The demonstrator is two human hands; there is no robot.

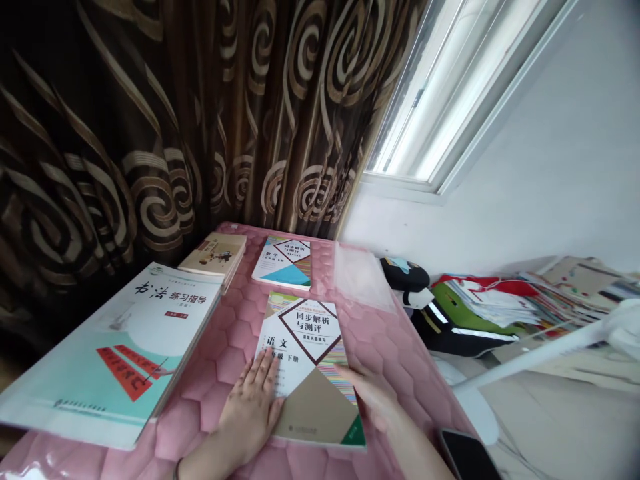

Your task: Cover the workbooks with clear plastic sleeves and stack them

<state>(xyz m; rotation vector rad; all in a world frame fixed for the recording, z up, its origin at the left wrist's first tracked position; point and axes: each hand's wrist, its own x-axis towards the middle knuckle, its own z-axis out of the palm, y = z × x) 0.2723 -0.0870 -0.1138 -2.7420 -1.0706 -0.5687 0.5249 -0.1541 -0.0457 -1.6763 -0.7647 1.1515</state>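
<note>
A Chinese workbook with a white, gold and green cover lies shut on a pink padded tabletop. My left hand rests flat over its left side, fingers stretched out. Against the workbook's right edge is my right hand, its fingers extended and a fingertip reaching onto the cover. Part of that hand's underside is hidden. Just beyond lies a blue and white maths workbook. To the left, a large calligraphy book lies on the table, with a small stack of tan books behind it.
A dark phone lies at the front right, near a white lamp's arm. Patterned curtains hang behind the table. Past its right edge are a green and black bag and piled papers. A window is above.
</note>
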